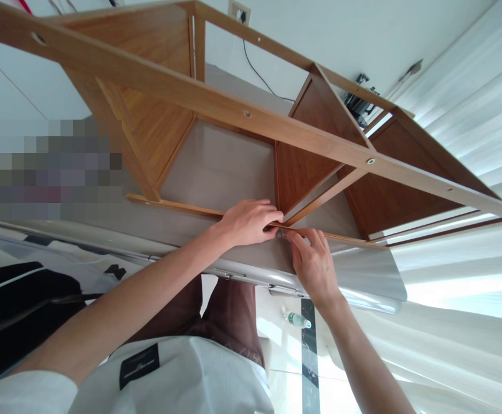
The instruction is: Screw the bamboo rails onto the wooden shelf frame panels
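Wooden shelf frame [251,115] lies on its side on the grey table [363,276] — shelves fitted. Left hand [251,221] and right hand [315,261], at six o'clock, pinch its near rail [345,236] — perhaps around a fastener, hidden.

A shelf frame [242,115] lies on its side on the counter [216,167], its near rail along the counter's near edge; a bottle [296,319] lies on the floor below.

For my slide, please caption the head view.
Both hands, left and right, pinch a wooden shelf frame's lower rail.
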`<state>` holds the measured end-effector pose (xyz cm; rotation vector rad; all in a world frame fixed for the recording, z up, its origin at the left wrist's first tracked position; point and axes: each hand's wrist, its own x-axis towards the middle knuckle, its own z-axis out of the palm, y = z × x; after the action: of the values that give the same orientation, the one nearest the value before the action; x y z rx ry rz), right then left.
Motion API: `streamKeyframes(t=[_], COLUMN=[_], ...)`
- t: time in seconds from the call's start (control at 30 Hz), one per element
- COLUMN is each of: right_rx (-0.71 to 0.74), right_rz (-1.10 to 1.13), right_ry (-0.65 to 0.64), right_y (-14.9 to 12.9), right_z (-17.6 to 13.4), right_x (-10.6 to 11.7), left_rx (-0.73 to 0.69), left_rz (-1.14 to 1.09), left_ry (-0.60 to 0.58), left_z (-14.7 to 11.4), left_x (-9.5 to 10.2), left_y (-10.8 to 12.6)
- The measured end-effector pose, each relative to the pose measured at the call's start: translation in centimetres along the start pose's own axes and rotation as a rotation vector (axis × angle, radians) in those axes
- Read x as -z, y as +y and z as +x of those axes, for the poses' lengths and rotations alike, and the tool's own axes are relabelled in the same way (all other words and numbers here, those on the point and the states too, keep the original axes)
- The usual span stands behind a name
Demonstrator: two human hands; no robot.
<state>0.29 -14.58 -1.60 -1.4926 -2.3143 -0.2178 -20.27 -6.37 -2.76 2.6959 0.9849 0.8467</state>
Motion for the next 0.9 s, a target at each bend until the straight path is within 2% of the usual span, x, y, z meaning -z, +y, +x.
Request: streamKeyframes(t=[0.33, 0.73, 0.9], right_rx=[0.055, 0.059, 0.087], right_rz=[-0.085, -0.075, -0.139], right_ry=[-0.045, -0.029, -0.028], right_y=[-0.38, -0.31, -0.69], right_z=[0.32, 0.51, 0.65], right_x=[0.16, 0.50, 0.82], left_rx=[-0.014, -0.017, -0.021], left_rz=[0.003, -0.011, -0.004], left_ry=[0.004, 0.014, 0.012], left_z=[0.04, -0.06, -0.06], left_x=[0.35, 0.00, 0.02], left_y=[0.13, 0.00, -0.06])
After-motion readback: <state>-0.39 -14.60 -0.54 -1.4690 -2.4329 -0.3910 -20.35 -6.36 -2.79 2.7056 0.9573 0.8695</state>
